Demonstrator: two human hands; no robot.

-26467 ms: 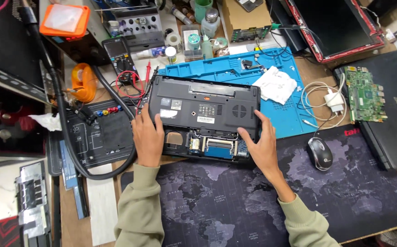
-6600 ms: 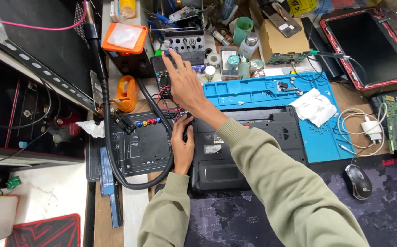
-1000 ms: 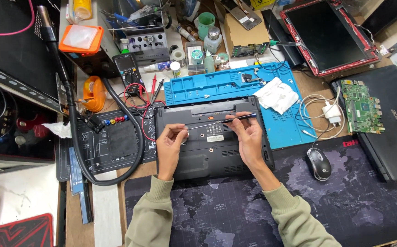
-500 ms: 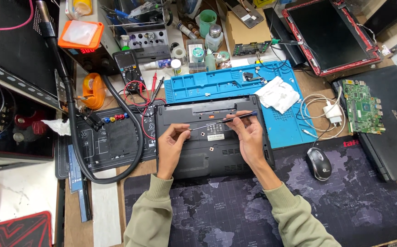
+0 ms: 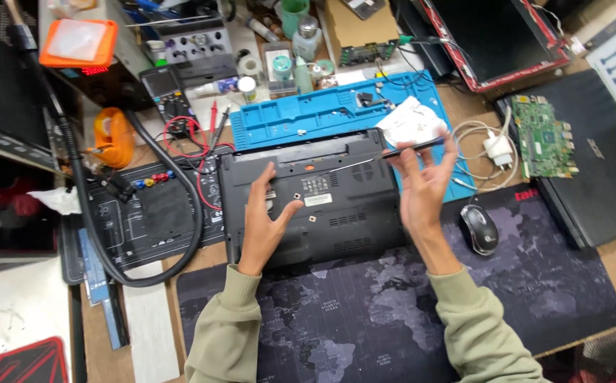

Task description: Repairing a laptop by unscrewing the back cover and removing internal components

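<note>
Laptop: black plastic upturned laptop base (image 5: pixel 322 206), centre, near the blue silicone repair mat (image 5: pixel 322 113).
Left hand (image 5: pixel 262 220): spread open, resting on base.
Right hand (image 5: pixel 421 188): lifted, fingers pinching thin black screwdriver (image 5: pixel 411 147).

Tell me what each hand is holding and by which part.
Right hand pinches a thin dark screwdriver near its middle. Left hand holds nothing; it rests on the upturned laptop base.

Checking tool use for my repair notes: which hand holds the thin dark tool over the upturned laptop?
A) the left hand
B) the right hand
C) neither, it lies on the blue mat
B: the right hand grips the thin dark tool at its fingertips, raised above the laptop.
</note>
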